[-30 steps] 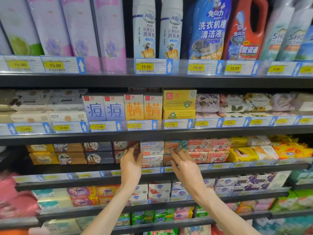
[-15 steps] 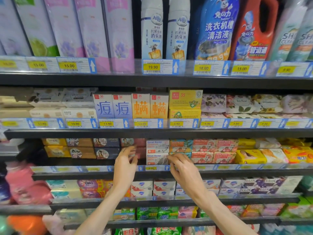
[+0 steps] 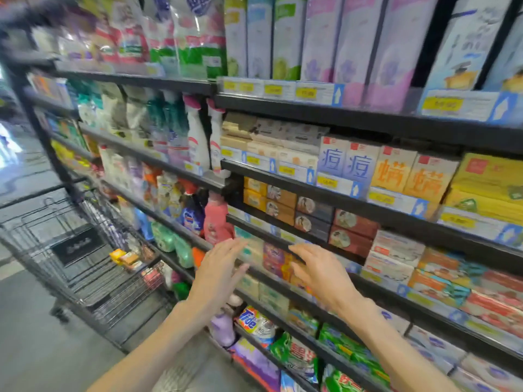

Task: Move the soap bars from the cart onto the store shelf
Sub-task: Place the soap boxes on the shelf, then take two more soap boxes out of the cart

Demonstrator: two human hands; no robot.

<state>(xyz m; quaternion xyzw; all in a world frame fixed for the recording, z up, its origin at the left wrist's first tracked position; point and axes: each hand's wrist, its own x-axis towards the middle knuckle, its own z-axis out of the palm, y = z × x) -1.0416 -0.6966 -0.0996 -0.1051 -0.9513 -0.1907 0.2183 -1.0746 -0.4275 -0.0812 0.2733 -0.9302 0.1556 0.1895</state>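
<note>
The black wire cart [image 3: 93, 281] stands at the lower left with a few orange and yellow soap bars [image 3: 126, 257] lying in its basket. My left hand [image 3: 219, 268] and my right hand [image 3: 319, 271] hover empty, fingers straight, in front of the shelf front, clear of the boxes. Behind them the soap shelf [image 3: 283, 241] carries boxed soap bars [image 3: 351, 234] in brown, grey, white and orange rows that run off to the right. The view is blurred.
Shelves above and below are packed with more soap boxes [image 3: 390, 174], detergent bags [image 3: 254, 323] and a pink bottle [image 3: 215, 219]. Price-tag rails line each shelf edge. Grey floor [image 3: 42, 349] lies between me and the cart.
The view has swung left, so the cart now shows. Both hands have drawn back from the soap boxes on the shelf and now hover empty.
</note>
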